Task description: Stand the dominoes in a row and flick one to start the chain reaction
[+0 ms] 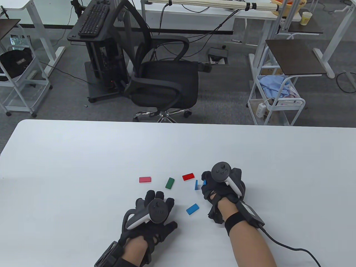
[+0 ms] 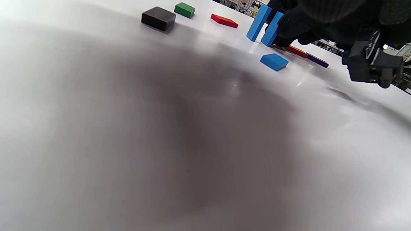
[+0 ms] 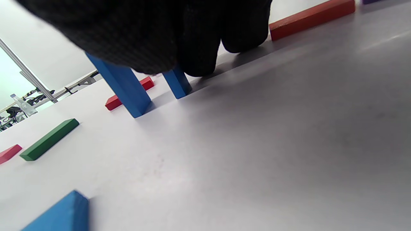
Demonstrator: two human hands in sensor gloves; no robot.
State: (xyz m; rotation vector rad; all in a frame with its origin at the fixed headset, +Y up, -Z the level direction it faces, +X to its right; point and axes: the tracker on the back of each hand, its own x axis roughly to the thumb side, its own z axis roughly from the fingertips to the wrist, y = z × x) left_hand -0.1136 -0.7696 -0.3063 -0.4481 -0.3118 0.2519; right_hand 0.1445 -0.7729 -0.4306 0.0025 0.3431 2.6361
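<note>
Right hand (image 1: pixel 222 183): fingers curled down onto the second upright blue domino (image 2: pixel 272 29), pinching it near its top; the exact contact is hidden by the glove. First upright blue domino (image 2: pixel 258 23): stands free just beside it, a narrow gap between the two. Both lean slightly in the wrist views, which may be camera tilt.

Left hand (image 1: pixel 151 215): flat on the table (image 1: pixel 83 155), fingers spread and relaxed, holding nothing.

Flat dominoes: blue (image 1: pixel 192 209) between the hands; green (image 1: pixel 170 183) and pink (image 1: pixel 145 179) ahead of the left hand; red (image 1: pixel 188 177) just beyond the upright pair. One more red (image 2: pixel 297 51) and a purple one (image 2: pixel 317 60) lie behind the right hand, seen only from the left wrist. The dark block (image 2: pixel 158 18) there may be the pink piece in shadow.

Open room: wide bare tabletop to the left, right and far side of the cluster; all pieces sit well in from the far edge.
</note>
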